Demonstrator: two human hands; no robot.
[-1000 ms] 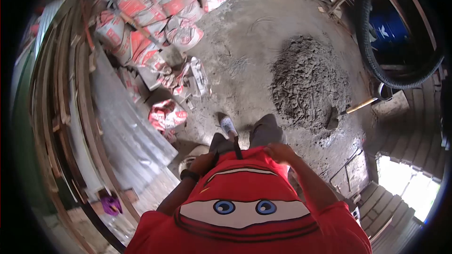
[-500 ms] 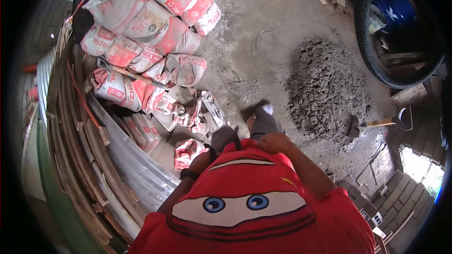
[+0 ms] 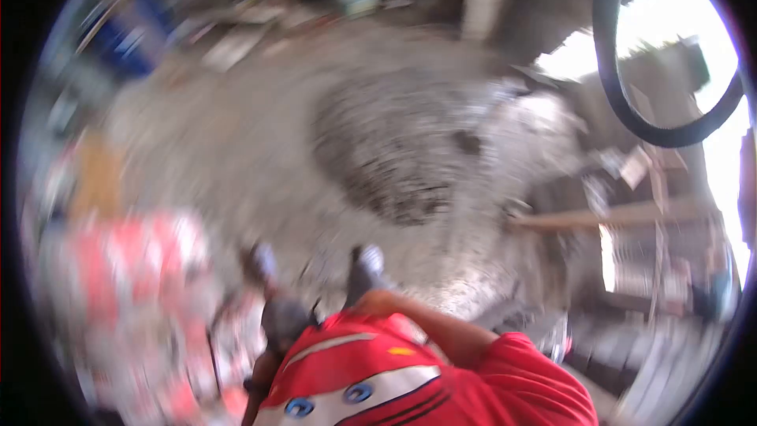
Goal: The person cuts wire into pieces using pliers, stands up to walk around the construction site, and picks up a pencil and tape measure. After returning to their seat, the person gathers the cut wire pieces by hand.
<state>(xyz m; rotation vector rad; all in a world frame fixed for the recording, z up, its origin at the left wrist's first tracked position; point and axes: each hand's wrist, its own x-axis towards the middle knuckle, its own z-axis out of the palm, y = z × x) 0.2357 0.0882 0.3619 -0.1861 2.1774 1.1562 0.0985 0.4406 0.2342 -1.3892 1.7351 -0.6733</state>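
Note:
My right hand (image 3: 377, 302) is closed on the lower edge of the red shirt (image 3: 505, 383) at my waist. My left hand (image 3: 266, 364) is low beside the shirt's other side, dark and blurred, with its fingers not readable. Beyond my feet lies a wide heap of grey wet mix (image 3: 394, 138) on the floor. A small dark shape sits on the heap's right side, too smeared to identify.
Stacked red and white bags (image 3: 142, 268) stand at the lower left. Blue drums (image 3: 130, 35) are at the back left. A black tyre-like ring (image 3: 670, 136) hangs at the upper right, above a wooden beam (image 3: 607, 214). Concrete floor (image 3: 229, 134) surrounds the heap.
The view has swung to the right and up, with strong blur. The heap now appears further left, and the bags have dropped to the lower left. My right hand stays at the shirt.

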